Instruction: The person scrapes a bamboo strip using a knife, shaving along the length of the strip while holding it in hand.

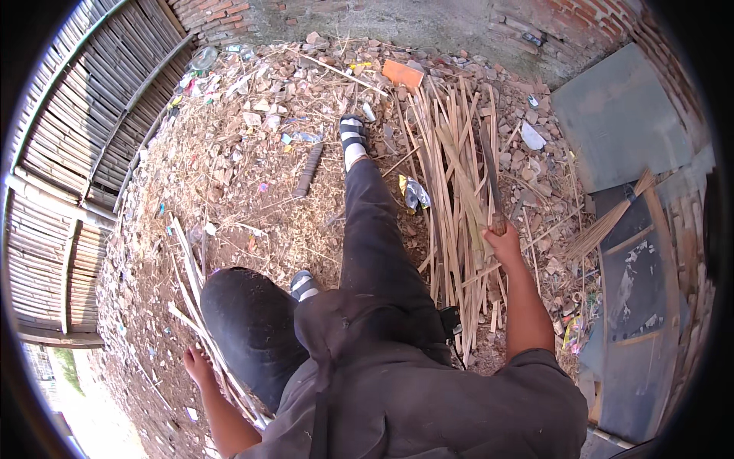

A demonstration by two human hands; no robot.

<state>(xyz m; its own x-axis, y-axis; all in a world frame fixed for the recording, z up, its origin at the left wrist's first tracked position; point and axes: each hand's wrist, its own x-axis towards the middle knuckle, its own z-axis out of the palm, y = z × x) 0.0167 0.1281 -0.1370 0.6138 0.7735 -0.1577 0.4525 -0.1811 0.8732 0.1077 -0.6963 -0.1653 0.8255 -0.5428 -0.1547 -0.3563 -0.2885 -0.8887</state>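
My right hand is closed round the wooden handle of a machete; its long dark blade points away from me over a pile of split bamboo strips. The strips lie lengthwise on the ground to the right of my outstretched leg. Beside my bent left knee, my left hand hangs low, its fingers loosely curled and apart, with nothing visible in them. A few more bamboo strips lie between that hand and the knee. Ahead, left of my outstretched foot, rests a dark ridged stick.
Broken brick, straw and litter cover the ground. A bamboo fence stands left and a brick wall at the back. On the right are a grey panel, a stick broom and a dark framed board.
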